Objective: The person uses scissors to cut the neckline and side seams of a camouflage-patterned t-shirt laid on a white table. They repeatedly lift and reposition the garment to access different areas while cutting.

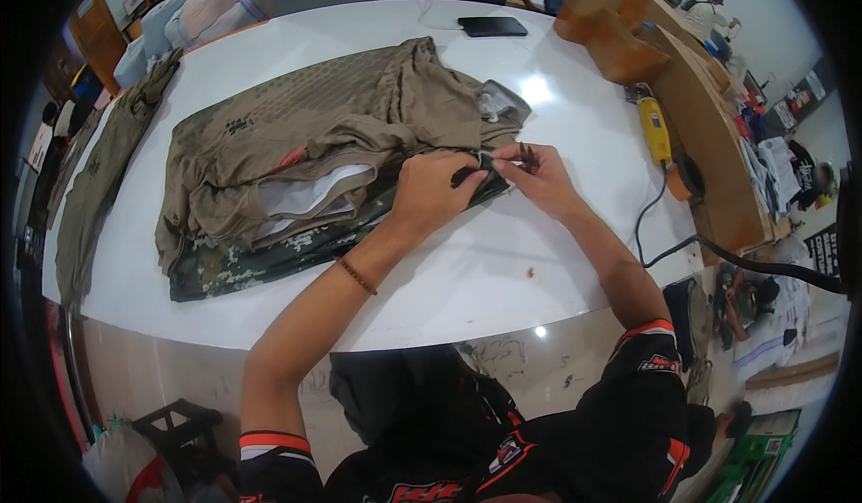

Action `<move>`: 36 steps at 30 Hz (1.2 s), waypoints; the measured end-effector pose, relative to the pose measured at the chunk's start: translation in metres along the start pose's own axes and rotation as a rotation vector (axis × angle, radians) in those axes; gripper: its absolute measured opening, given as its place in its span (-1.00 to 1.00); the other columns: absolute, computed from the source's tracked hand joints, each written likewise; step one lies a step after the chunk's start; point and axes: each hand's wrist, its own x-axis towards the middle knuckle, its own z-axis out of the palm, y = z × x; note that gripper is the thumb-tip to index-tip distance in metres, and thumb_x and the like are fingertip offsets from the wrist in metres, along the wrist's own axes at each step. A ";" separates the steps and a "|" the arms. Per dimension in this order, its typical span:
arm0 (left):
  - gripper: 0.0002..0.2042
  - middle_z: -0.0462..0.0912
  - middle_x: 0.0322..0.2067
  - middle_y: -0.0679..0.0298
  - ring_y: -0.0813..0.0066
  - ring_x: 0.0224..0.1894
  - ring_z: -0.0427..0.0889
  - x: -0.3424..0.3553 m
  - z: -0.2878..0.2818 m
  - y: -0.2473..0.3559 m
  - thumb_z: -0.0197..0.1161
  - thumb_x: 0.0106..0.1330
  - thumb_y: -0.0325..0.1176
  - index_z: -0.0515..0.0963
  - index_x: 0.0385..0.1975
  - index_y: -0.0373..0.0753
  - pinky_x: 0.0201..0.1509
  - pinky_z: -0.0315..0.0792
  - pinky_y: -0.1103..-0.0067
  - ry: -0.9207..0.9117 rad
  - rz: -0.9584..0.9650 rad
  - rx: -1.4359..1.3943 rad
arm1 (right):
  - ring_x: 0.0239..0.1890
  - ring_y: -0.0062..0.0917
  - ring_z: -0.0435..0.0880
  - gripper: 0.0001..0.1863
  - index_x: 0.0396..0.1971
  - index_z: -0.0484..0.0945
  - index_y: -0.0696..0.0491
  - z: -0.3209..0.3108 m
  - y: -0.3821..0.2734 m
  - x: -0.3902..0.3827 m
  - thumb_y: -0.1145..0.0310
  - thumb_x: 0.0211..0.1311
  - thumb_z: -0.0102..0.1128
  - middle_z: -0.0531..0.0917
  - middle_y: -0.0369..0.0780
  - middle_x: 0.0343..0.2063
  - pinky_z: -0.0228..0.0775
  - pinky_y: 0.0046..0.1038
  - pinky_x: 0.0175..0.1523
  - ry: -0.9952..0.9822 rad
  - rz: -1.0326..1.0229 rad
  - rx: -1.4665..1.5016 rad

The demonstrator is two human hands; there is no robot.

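A brown patterned shirt (314, 99) lies spread and rumpled on the white table, its open hem showing a pale lining. Under its near edge lies a green camouflage garment (224, 271). At the right end of the pile, my left hand (438, 185) pinches the garment's dark edge, and something dark shows by its fingers. Facing it, my right hand (541, 180) is closed on the same edge with thumb and fingertips. A small dark tool (530, 156) sits among the right hand's fingers; its kind is not clear.
On the white table (467, 269) are a phone (492, 26) at the far side and another brown garment (112, 175) at the left edge. To the right, a yellow corded power tool (654, 130) rests against a wooden partition, beside a tape roll (685, 178). Its cable crosses the right edge.
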 end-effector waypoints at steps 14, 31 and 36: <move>-0.84 0.75 -0.45 0.29 0.75 -0.39 0.58 0.001 -0.002 -0.007 0.42 0.32 -0.40 0.65 -0.29 -0.38 -0.30 0.47 0.67 -0.067 -0.232 -0.366 | -0.55 -0.82 0.40 -0.91 -0.23 0.61 0.09 0.008 -0.007 -0.002 0.43 0.32 0.28 0.63 -0.40 -0.41 0.29 -0.63 -0.43 0.042 -0.170 -0.279; -0.87 0.77 -0.38 0.24 0.72 -0.31 0.65 0.000 -0.002 -0.011 0.34 0.36 -0.46 0.62 -0.25 -0.43 -0.18 0.55 0.66 -0.111 -0.326 -0.573 | -0.42 -0.05 0.69 -0.74 -0.21 0.56 0.08 0.020 -0.041 -0.025 0.18 0.38 0.21 0.68 -0.07 -0.54 0.45 -0.10 -0.33 0.018 -0.103 -0.936; -0.87 0.76 -0.39 0.26 0.73 -0.33 0.65 0.000 -0.002 -0.008 0.35 0.34 -0.46 0.65 -0.29 -0.44 -0.21 0.56 0.68 -0.112 -0.291 -0.564 | -0.46 -0.05 0.70 -0.73 -0.23 0.53 0.08 0.020 -0.034 -0.027 0.15 0.41 0.14 0.68 -0.07 -0.56 0.48 -0.07 -0.35 0.021 -0.130 -1.088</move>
